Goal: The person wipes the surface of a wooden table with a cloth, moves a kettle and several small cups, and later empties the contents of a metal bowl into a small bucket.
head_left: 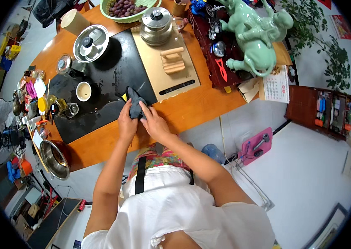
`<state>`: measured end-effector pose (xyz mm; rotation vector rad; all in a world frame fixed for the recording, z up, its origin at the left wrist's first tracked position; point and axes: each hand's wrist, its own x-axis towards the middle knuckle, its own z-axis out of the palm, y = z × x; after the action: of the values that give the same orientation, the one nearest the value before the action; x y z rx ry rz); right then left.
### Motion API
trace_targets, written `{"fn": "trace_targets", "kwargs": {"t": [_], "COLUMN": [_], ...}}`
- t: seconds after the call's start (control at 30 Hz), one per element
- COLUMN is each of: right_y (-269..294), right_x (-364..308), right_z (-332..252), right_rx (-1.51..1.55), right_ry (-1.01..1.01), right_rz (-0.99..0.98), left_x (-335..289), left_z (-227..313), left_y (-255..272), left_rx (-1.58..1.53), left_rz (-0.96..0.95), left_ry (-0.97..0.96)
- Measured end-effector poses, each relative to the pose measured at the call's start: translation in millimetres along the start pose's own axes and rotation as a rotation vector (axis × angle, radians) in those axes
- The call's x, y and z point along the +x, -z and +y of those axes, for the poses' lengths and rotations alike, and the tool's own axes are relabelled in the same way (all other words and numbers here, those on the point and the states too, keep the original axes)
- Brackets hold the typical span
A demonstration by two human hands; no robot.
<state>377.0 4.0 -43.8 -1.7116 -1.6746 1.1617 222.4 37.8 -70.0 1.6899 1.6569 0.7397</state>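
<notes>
Grey cloth [135, 109], head view: bunched over the near edge of the black board [115, 76], by its right corner. Your left hand [127, 120] and right hand [154, 124] are close together, fingers on the cloth from either side; can't tell how firmly you grip. Wet-looking streaks mark the board: a hard pull toward you could carry liquid onto the table [184, 118]. Wide sweep leftward might tip the cup [83, 100], open-topped, or strike the glass [72, 110] near it. Loose folds may snag if bunched unevenly.
</notes>
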Motion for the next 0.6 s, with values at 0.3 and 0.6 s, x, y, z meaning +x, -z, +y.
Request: {"fn": "trace_targets", "kwargs": {"t": [0.3,0.6], "right_y": [-7,98], "right_x": [-3,23], "right_z": [30,106], "right_rx": [-0.179,-0.533], "right_ry": [0.181,-0.372], "right_rz": [0.008,0.411], "left_x": [-41,-64], "left_z": [-6,-41], "left_y": [32,49], "left_rx": [0.137,0.348], "left_rz": [-0.084,-0.216], "left_ry": [-0.146,-0.279]}}
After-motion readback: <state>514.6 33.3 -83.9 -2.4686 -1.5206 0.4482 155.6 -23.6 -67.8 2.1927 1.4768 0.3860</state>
